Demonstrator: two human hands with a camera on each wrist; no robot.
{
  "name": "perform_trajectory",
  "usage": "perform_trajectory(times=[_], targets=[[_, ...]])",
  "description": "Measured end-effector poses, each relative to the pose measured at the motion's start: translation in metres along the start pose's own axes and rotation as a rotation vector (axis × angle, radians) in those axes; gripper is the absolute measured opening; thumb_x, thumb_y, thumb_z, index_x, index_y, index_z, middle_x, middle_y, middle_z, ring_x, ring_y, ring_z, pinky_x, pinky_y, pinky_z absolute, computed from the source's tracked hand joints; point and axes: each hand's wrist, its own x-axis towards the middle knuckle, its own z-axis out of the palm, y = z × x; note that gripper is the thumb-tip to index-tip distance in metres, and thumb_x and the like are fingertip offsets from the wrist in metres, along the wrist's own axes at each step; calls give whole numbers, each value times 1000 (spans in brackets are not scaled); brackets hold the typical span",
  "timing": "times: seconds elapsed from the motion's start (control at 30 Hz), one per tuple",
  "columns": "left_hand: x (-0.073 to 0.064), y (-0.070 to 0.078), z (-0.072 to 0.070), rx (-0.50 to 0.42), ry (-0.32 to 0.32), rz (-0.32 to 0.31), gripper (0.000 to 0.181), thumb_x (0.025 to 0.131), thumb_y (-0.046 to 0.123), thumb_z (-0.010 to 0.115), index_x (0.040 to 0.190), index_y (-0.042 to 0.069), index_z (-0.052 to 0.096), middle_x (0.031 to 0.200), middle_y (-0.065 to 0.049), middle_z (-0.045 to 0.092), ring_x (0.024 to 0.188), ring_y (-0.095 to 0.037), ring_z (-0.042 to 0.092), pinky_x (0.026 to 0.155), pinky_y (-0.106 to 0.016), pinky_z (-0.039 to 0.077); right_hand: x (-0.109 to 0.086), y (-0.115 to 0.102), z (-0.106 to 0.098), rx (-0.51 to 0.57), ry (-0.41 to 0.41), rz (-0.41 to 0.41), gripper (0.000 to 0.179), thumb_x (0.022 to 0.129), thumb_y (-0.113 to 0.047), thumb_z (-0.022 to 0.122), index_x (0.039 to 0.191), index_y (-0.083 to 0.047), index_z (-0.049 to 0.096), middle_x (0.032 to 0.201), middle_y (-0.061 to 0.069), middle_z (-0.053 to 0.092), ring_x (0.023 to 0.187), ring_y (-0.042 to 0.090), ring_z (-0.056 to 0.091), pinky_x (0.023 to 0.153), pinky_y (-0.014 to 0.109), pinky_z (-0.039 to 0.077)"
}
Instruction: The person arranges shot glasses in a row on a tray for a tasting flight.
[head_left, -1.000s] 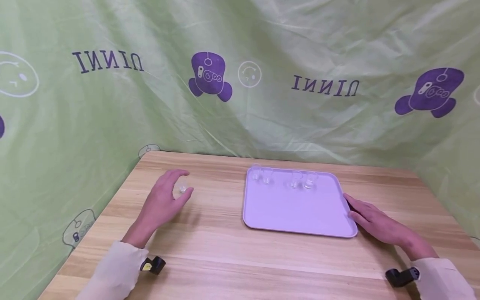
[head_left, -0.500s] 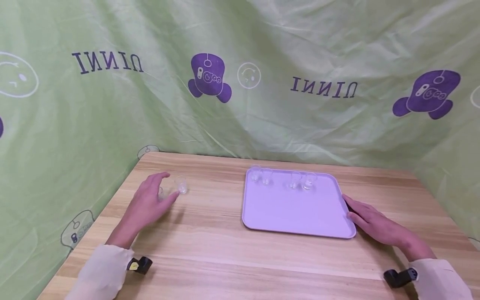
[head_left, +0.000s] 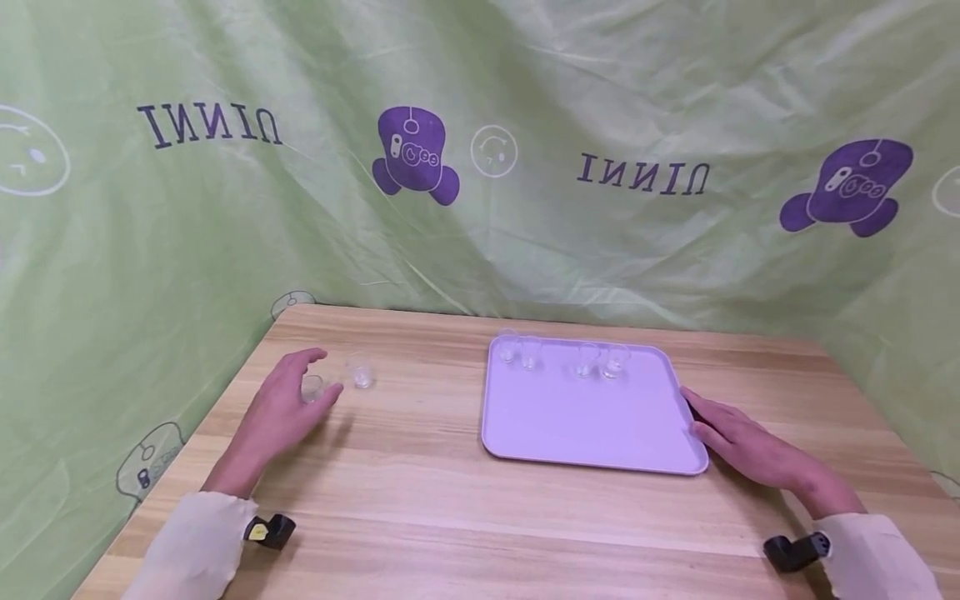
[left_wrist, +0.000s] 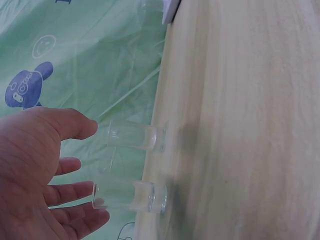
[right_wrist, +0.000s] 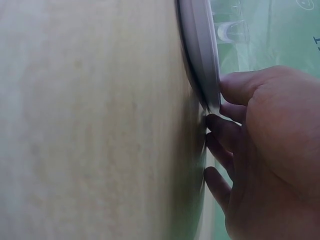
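Note:
My left hand [head_left: 281, 404] is spread around a clear shot glass [head_left: 312, 388], which stands on the table between thumb and fingers, partly hidden by them. In the left wrist view, the fingertips are right at the rim of this glass [left_wrist: 130, 195]. A second shot glass [head_left: 362, 372] stands just to its right, beyond the thumb. My right hand [head_left: 742, 437] rests along the right edge of a purple tray [head_left: 592, 425], its thumb and fingertips at the rim. In the right wrist view, the thumb meets the tray rim [right_wrist: 200, 50] while other fingertips reach down to the table.
Several clear shot glasses [head_left: 587, 362] stand along the tray's far side, in a left and a right group. The wooden table [head_left: 420, 517] ends at a green printed curtain [head_left: 337, 233] behind and at the sides.
My left hand has moved left, off the right-hand glass and over to the left one, its fingers still spread. My right hand has stayed at the tray's edge.

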Motion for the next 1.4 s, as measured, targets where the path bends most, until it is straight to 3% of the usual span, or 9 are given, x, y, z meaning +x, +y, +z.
perform_trajectory(times=[0.23,0.47,0.7,0.97,1.4], targets=[[-1,-6,-3,18,-71,-67,63,97,24,71,145,-5,44,139,-32,49,120,-47,52,100,-64,42,1,0,0,-9,18,-13,62,111,-27,48,161,0,24,160,33,27,142,59,24,105,75,25],[0,-13,-3,12,-125,-102,63,93,21,76,141,-8,46,122,-30,62,94,-34,63,82,-53,52,1,1,1,0,14,-17,62,111,-27,47,161,0,23,160,33,26,142,59,23,105,76,23],[-2,-20,-2,-61,-179,-133,61,93,16,74,140,-9,43,120,-27,62,97,-36,66,79,-48,55,1,3,0,9,14,-30,63,111,-27,48,162,0,23,160,33,26,142,60,23,104,76,24],[-6,-23,0,-60,-157,-133,52,94,17,72,135,-6,48,116,-23,65,95,-31,65,78,-43,53,1,1,0,16,5,-15,64,110,-28,48,162,-1,22,161,33,25,142,60,22,105,77,22],[-9,-24,2,-40,-142,-132,38,98,13,68,128,-5,54,113,-24,67,98,-36,67,85,-54,53,0,0,-1,19,-2,5,65,110,-30,49,162,-2,22,162,32,24,142,60,21,105,78,21]])
